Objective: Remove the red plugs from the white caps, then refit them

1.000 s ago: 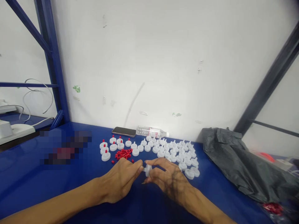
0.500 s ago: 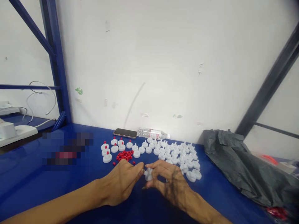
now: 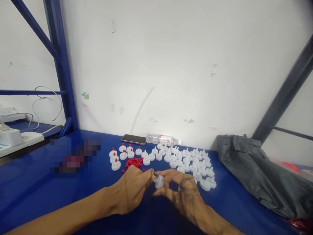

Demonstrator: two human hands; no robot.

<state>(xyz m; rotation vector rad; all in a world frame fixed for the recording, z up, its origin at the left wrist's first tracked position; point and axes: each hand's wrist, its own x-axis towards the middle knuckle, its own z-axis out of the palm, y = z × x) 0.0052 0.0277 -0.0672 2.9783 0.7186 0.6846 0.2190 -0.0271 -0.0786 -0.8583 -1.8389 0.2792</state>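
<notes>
In the head view, my right hand (image 3: 184, 189) pinches a white plastic nozzle cap (image 3: 159, 182) between thumb and fingers, its spout turned to the left. Closed at the spout's end is my left hand (image 3: 133, 189); its fingers hide the tip and whatever they grip there. Behind the left hand lies a pile of small red tip caps (image 3: 134, 162). Several white nozzle caps with red tips (image 3: 116, 164) stand left of that pile. Beyond my right hand spreads a large group of white nozzle caps (image 3: 187, 160) without red tips.
A phone (image 3: 133, 139) and a clear plastic bottle (image 3: 163, 139) lie along the wall at the back of the blue table (image 3: 80, 192). A dark grey plastic bag (image 3: 259, 176) covers the right side. At far left are a power strip (image 3: 26, 138) and cables; a blurred patch sits nearby.
The view has shifted slightly, moving the scene a little to the right. Both hands remain together at the white nozzle cap, whose round body has turned somewhat between the fingers.
</notes>
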